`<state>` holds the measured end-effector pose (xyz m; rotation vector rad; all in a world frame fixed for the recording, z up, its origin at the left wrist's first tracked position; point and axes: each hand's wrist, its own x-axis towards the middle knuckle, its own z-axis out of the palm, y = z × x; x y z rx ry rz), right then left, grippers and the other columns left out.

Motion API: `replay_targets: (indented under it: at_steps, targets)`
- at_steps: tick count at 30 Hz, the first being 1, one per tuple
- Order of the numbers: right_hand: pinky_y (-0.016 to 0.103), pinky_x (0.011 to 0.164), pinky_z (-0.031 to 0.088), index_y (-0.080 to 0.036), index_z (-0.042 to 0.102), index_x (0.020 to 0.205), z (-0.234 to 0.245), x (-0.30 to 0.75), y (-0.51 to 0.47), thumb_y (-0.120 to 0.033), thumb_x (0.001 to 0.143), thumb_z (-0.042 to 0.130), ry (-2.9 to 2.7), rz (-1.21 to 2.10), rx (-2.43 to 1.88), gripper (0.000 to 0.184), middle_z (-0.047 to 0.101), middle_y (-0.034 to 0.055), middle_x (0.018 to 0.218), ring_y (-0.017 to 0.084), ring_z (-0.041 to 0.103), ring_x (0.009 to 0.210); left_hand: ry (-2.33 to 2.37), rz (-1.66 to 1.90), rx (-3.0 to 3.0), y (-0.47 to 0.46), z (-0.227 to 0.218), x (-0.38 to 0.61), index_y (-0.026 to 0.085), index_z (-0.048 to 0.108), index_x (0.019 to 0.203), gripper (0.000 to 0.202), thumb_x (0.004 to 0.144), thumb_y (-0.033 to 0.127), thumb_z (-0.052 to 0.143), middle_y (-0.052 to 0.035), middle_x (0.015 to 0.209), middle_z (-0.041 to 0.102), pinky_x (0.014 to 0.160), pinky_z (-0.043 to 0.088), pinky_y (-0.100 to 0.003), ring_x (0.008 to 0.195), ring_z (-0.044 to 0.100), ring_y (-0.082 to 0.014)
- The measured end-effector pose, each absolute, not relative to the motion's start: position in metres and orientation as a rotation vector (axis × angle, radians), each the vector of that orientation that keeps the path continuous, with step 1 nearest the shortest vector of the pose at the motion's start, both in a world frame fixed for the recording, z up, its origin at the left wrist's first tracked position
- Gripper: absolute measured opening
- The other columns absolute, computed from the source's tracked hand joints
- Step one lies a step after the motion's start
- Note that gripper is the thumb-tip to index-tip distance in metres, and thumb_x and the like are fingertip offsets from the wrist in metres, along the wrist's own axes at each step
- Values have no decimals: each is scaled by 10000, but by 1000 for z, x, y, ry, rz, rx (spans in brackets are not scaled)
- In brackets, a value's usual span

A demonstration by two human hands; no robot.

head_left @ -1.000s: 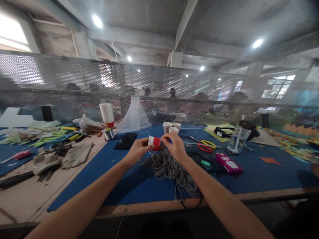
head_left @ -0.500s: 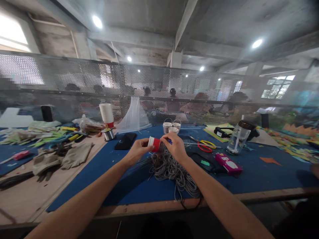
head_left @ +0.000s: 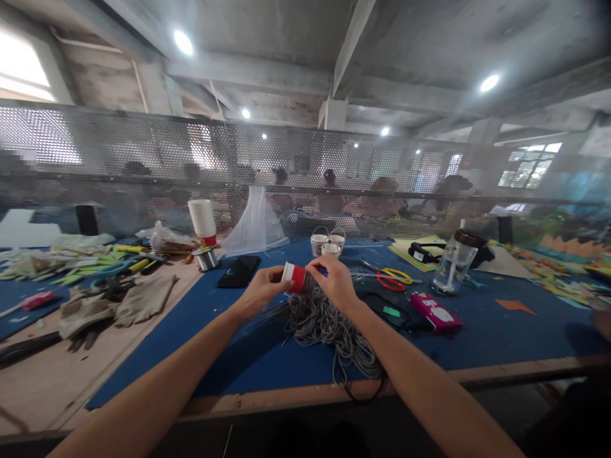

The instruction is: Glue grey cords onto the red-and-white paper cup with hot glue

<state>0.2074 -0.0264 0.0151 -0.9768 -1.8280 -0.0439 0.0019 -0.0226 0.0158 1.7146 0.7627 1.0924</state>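
Note:
In the head view a paper cup [head_left: 296, 278], red with a white end, lies on its side above the table. My left hand [head_left: 265, 289] grips its white end between thumb and fingers. At the other end, grey cord [head_left: 309, 284] shows around the cup, and my right hand [head_left: 334, 280] pinches it with closed fingers. The fingertips partly hide the cord there. Something blue shows by the right fingers; its kind is unclear. Below both hands spreads a loose tangled heap of grey cord [head_left: 329, 327], trailing toward the table's front edge.
Behind the hands stand small white cups with wire handles [head_left: 319, 244]. Scissors [head_left: 394, 278], a purple box [head_left: 435, 313] and a clear bottle [head_left: 453, 267] lie or stand rightward. Leftward are a phone [head_left: 238, 271], a wire spool [head_left: 206, 259], stacked cups [head_left: 202, 219] and gloves [head_left: 146, 300].
Both hands keep their hold on the cup and cord, with only a slight shift of the right fingers. The whole view has moved a little.

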Motion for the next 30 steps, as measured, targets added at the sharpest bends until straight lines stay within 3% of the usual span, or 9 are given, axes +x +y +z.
replay_targets:
  at_steps: [30]
  targets:
    - [264,781,459,-223,678,846,15,210,-27,-342,920,585,-1861,-44,-1040,168,668,25,869,166,621,835,769,1055,1748,-28,21,3,135,737,989,323,726,323,730,-71,935,740,811,470,-321,850,649,-228]
